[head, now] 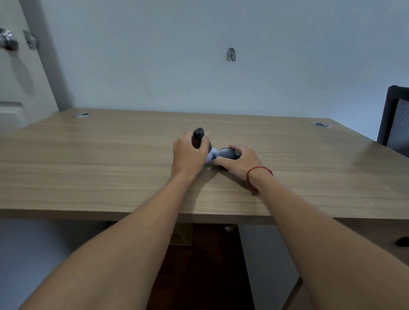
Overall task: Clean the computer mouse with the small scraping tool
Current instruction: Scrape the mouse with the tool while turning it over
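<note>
A dark grey computer mouse (229, 153) lies on the wooden desk (104, 164) near its middle. My right hand (239, 160) covers the mouse from the right, fingers curled over its top and thumb along its near side. My left hand (190, 154) is closed around the scraping tool (198, 136), whose black handle sticks up past my fingers. The tool's pale, wider lower end (211, 156) points right and meets the left end of the mouse. Most of the mouse is hidden under my right hand.
Two round cable grommets sit at the desk's back corners, one on the left (82, 115) and one on the right (321, 124). A black mesh chair (401, 121) stands at the far right. A door with a metal knob (4, 39) is at the left. A red string circles my right wrist.
</note>
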Available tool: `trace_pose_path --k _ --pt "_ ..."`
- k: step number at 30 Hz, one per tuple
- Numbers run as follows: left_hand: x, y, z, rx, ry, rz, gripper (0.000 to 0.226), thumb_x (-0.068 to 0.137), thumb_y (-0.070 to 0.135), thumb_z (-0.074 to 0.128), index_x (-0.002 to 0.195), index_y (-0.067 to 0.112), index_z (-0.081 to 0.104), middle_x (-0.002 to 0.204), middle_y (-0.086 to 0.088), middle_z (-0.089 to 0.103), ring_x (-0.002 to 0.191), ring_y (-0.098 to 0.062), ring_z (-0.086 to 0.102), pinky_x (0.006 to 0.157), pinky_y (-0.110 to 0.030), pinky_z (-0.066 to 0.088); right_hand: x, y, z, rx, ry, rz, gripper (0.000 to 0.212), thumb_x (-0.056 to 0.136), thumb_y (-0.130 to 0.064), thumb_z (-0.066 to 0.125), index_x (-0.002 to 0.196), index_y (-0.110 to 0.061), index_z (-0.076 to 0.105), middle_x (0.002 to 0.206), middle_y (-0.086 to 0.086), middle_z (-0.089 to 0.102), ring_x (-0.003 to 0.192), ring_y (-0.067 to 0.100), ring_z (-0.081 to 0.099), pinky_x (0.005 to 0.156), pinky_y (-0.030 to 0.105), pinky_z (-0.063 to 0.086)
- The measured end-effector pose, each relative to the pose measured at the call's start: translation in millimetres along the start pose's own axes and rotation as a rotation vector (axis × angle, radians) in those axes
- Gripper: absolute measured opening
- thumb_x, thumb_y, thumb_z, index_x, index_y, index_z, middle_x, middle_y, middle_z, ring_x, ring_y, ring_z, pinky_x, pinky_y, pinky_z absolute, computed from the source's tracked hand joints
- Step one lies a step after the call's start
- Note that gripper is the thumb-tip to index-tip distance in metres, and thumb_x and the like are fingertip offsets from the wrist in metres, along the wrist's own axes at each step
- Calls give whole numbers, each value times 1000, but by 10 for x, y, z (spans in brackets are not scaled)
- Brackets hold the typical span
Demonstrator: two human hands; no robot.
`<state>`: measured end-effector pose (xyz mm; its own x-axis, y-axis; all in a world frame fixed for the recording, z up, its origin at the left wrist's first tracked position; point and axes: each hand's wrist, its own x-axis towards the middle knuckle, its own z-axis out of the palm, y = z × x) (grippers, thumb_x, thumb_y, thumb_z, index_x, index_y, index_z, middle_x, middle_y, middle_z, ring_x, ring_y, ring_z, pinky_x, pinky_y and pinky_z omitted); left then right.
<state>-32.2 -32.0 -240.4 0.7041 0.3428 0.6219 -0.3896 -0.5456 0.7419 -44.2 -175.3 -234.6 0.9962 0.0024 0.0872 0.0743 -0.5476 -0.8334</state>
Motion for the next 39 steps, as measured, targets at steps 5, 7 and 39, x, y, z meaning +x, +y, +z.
trace_pose_path --k 5,7,39 --pt "15 50 -11 -117 32 -40 40 88 34 65 66 1 56 59 -2 54 58 -14 46 54 -12 35 -2 30 -33 -2 2 9 89 62 -52 80 141 -29 46 145 1 47 130 22 49 106 42 44" --pt "6 27 10 -26 -62 48 39 88 32 65 65 3 55 58 -4 53 56 -15 45 51 -13 34 -31 2 -10 -136 58 45 108 58 -65 78 148 -26 35 149 5 40 138 28 39 112 46 37" --pt "62 53 -15 23 -135 -18 38 86 34 65 70 0 60 67 -18 65 65 -32 59 63 -39 50 10 26 -140 68 -97 26 118 66 -32 90 156 -13 17 154 5 38 138 23 40 99 29 35"
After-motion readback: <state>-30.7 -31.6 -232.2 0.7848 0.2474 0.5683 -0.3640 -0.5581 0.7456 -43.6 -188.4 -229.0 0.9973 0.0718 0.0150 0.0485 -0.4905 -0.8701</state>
